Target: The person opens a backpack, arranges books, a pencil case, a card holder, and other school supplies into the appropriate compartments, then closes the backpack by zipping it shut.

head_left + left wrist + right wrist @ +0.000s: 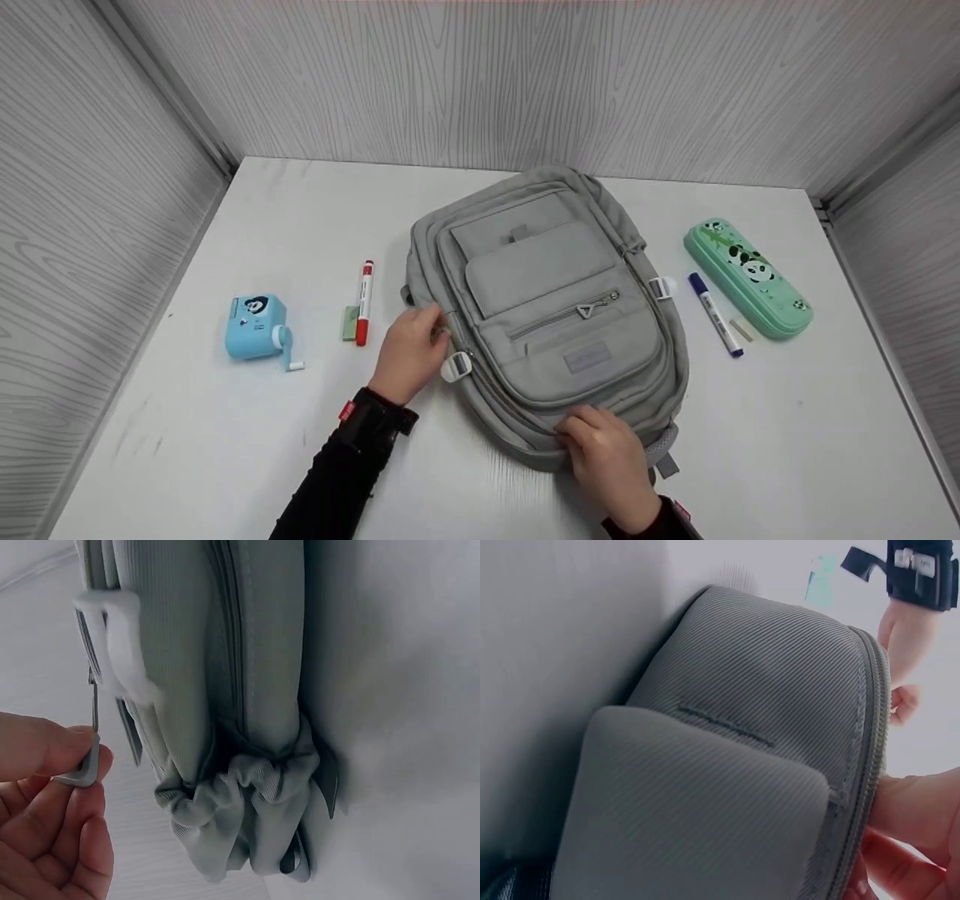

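Observation:
A grey backpack [551, 259] lies front side up on the white table, tilted, its top toward the back wall. At its left side, my left hand [411, 352] pinches a zipper pull [91, 763] between thumb and fingers; the left wrist view shows this hand [52, 802] close up. My right hand [609, 457] grips the edge of the backpack's bottom end. In the right wrist view, that hand's thumb and fingers [919, 817] hold the fabric beside the zipper track [874, 735]. White buckles [456, 367] sit on both sides of the backpack.
Left of the backpack lie a blue pencil sharpener [256, 328] with a crank, a red marker [365, 304] and a small green block [349, 323]. To the right are a green panda pencil case [750, 277], a blue marker [715, 315] and a small pale stick [742, 329].

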### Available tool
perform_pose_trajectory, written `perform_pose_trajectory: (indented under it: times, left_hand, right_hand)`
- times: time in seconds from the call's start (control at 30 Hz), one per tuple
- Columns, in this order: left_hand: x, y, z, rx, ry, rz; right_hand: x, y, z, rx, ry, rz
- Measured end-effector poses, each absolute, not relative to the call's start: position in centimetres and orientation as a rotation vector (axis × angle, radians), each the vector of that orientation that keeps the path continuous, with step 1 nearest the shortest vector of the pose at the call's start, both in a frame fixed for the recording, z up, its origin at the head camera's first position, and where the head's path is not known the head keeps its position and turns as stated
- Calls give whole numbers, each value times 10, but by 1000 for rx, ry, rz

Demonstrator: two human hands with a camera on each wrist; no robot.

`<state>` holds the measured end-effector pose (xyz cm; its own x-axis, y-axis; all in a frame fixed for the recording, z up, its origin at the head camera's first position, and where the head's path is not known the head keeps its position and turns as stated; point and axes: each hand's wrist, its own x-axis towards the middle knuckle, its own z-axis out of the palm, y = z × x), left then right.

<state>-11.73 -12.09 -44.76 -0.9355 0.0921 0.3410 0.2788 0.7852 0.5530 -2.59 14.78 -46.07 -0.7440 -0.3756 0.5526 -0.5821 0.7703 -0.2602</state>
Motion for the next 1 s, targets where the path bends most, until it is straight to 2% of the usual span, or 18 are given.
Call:
perform_pose_trajectory:
  times: [0.27, 0.47, 0.7, 1.0]
  left_hand:
    - [-154, -132, -451, -49, -2677, -814]
    - [-155, -130, -459, -37, -2567, -733]
    - [-125, -110, -455, -288, -2425, -701]
    - [-67, -69, -449, -888, -2433, -813]
  right_hand:
    - [-29, 150, -460, 772, -2465, 620]
    - [-32, 152, -455, 806, -2464, 624]
    - [-32, 152, -445, 794, -2537, 636]
    - [-33, 152, -446, 755, -2616, 651]
